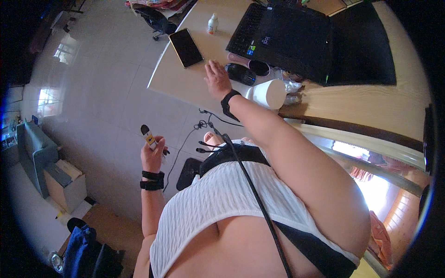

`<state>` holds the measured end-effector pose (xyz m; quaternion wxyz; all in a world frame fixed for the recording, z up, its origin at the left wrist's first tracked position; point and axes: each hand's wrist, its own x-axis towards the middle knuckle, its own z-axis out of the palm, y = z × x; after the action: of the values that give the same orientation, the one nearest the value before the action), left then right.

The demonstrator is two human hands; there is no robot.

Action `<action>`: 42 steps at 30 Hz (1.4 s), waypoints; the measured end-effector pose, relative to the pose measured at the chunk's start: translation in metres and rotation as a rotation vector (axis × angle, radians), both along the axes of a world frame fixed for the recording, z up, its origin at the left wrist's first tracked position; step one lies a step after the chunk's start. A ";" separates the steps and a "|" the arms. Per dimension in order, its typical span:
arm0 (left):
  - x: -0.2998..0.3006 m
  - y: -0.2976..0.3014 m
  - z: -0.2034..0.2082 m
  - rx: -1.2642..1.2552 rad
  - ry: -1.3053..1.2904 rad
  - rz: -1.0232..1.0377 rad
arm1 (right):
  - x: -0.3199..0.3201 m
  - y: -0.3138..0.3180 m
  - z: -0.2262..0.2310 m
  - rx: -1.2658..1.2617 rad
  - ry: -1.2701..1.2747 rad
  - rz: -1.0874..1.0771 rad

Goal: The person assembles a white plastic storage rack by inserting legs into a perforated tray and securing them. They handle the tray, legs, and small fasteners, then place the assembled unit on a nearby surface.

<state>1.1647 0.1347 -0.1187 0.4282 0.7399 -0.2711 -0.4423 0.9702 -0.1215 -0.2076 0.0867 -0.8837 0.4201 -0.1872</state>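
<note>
My left hand [152, 155] is closed around a small slim container [149, 138] with a rounded black top and a yellow and white label. Something small and dark [166, 151] shows beside its fingers, too small to name. My right hand [218, 81] reaches over the desk edge with its fingers stretched out and holds nothing. Just left of those fingers lies a dark-screened tablet or large phone [186, 47]. A black computer mouse [240, 74] is close on the right, and a white cylindrical cup or roll [270, 94] stands by my wrist.
On the pale wooden desk [361, 103] are a small white bottle [212, 23], a black laptop [278, 39] and a pink-handled hairbrush [238, 58]. Black cables [206, 124] hang before me. A blue-grey sofa [34, 153] and a box [65, 185] stand on the left.
</note>
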 end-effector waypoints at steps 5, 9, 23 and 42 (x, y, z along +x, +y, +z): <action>-0.008 -0.009 0.017 0.011 0.077 -0.025 | -0.020 0.076 0.048 0.129 0.162 0.283; -0.023 -0.018 0.025 0.011 0.040 -0.113 | -0.066 0.110 0.088 0.596 0.207 0.471; -0.263 -0.028 0.019 0.052 -0.260 -1.045 | -0.338 0.171 0.147 0.924 0.114 0.544; -0.843 -0.008 0.088 0.331 1.060 -1.351 | -0.803 0.441 0.155 0.540 -0.831 -1.016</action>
<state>0.3219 0.1267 -0.0305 0.0312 0.1702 -0.3491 -0.9210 0.1675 0.3197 -0.0531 0.3575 -0.3815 0.7443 -0.4156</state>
